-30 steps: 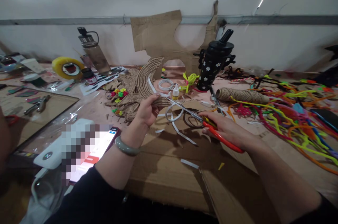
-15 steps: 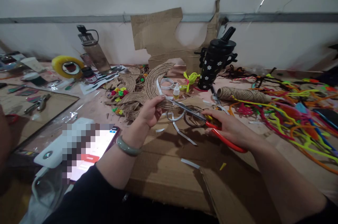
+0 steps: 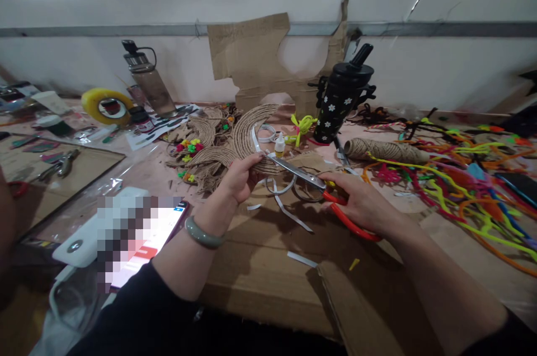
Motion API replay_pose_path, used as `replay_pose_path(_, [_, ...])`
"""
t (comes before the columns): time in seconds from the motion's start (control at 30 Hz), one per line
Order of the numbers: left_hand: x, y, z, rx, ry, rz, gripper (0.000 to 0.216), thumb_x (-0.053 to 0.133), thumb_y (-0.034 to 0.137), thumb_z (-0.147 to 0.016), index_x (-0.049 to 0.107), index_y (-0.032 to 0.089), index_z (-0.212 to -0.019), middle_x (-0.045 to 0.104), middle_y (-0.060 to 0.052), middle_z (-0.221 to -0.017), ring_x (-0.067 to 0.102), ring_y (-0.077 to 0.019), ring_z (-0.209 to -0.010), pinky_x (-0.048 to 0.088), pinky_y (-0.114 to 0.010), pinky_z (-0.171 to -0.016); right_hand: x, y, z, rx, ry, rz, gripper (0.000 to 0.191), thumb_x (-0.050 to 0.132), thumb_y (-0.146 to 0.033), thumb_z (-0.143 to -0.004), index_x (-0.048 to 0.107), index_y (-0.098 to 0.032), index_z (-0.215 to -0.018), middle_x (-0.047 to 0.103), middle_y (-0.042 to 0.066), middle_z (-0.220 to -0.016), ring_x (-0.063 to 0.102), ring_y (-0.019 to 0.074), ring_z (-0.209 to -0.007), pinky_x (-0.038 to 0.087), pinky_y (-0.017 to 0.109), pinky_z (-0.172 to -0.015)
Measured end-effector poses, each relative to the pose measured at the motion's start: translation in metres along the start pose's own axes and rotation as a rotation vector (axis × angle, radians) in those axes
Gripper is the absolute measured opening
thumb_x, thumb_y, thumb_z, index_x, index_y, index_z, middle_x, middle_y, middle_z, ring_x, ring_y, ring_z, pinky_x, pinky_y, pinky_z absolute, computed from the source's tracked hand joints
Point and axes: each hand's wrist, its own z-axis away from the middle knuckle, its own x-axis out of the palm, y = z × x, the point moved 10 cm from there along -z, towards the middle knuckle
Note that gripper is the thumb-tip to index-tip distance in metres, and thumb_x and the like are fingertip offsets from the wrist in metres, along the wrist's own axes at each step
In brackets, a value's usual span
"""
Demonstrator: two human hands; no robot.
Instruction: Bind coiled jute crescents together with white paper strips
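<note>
Head view shows a curved jute-wrapped piece point(image 3: 247, 135) held up over the cardboard sheet point(image 3: 268, 266) near the middle of the table; a white strip point(image 3: 254, 139) runs along its inner edge. The left hand point(image 3: 239, 177) is closed on the lower end of this piece, thumb and fingers pinching it. The right hand point(image 3: 356, 205) is wrapped around the red handles of the scissors point(image 3: 310, 183), and the blades point left, with their tips at the white strip just beside the left thumb. Under the scissors, loose white strips point(image 3: 285, 205) lie on the cardboard. Behind the piece stands a small glue bottle point(image 3: 279, 145), and near it a black flowered tumbler point(image 3: 342, 96). To the right lie a twine spool point(image 3: 384, 151) and many coloured pipe cleaners point(image 3: 465, 183). On the left side are a phone point(image 3: 146, 241), a yellow tape roll point(image 3: 107, 105) and a metal water bottle point(image 3: 149, 79).
</note>
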Motion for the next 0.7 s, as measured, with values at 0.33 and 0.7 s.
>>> replay_pose_path(0.33, [0.0012, -0.0093, 0.0009, -0.048, 0.013, 0.013, 0.014, 0.054, 0.011, -0.077, 0.064, 0.013, -0.068, 0.067, -0.001, -0.065, 0.061, -0.0123, -0.059, 0.052, -0.027, -0.058, -0.0050, 0.0020, 0.0050, 0.008, 0.070, 0.132, 0.052, 0.065, -0.042, -0.073, 0.059, -0.023, -0.121, 0.064, 0.010, -0.120, 0.062, 0.0277, -0.106, 0.051, 0.041, -0.085])
replay_pose_path(0.7, [0.0064, -0.0083, 0.0033, -0.031, -0.017, 0.015, 0.016, 0.052, 0.010, -0.076, 0.062, 0.012, -0.065, 0.066, -0.001, -0.063, 0.060, -0.0114, -0.058, 0.051, -0.026, -0.058, -0.0014, 0.0030, 0.0044, -0.002, 0.045, 0.127, 0.052, 0.063, -0.042, -0.075, 0.056, -0.023, -0.123, 0.063, 0.010, -0.122, 0.061, 0.0278, -0.108, 0.051, 0.042, -0.086])
